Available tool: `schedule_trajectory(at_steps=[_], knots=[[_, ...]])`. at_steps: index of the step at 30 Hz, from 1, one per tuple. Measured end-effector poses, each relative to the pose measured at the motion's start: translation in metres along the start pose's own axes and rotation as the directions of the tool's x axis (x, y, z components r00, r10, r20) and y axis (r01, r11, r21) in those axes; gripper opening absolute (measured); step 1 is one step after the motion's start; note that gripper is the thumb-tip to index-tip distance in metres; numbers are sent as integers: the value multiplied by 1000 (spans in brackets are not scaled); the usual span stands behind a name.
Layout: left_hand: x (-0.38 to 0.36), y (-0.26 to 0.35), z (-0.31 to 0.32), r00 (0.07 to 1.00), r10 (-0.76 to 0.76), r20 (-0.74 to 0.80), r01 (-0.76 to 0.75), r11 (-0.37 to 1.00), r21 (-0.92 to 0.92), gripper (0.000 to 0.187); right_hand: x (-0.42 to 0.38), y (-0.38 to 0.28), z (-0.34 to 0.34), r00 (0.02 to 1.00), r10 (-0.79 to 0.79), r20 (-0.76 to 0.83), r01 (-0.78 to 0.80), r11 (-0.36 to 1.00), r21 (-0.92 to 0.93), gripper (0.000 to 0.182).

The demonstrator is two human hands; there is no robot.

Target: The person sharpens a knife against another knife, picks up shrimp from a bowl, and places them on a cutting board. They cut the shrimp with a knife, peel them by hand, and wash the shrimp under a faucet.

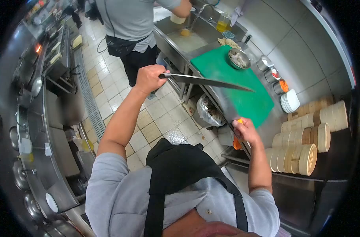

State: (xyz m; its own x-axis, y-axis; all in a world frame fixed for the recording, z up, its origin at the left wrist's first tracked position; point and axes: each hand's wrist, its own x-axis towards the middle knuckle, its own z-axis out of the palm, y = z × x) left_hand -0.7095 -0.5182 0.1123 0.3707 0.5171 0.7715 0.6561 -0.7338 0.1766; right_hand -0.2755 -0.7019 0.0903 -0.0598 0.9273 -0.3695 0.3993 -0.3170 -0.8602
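Observation:
My left hand [149,78] is closed around the black handle of a long kitchen knife [205,81]. Its blade points right, in the air over the far part of a green cutting board [247,98]. My right hand [246,130] is closed near the board's near end on a tool with a yellow handle [240,121]; the rest of that tool is blurred, so its kind does not show. On the board's far end rests a metal bowl [239,59] with pale pieces of food in it.
Bamboo steamers [294,158] lie on the right counter, near stacked white dishes [289,101] and metal cups [271,75]. A co-worker [128,23] stands at the sink [176,37]. A lined bin [209,112] stands under the counter edge; a stove line runs along the left.

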Motion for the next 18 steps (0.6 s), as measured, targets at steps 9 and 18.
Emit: schedule_trajectory(at_steps=[9,18], knots=[[-5,23,21,991,56,125,-38,988,-147,20,6,1,-40,723,-649,-237,178,506,-844,32],[8,13,26,994,-3,106,6,999,-36,16,-30,-35,-13,966,-180,-185,-2,711,-703,31]])
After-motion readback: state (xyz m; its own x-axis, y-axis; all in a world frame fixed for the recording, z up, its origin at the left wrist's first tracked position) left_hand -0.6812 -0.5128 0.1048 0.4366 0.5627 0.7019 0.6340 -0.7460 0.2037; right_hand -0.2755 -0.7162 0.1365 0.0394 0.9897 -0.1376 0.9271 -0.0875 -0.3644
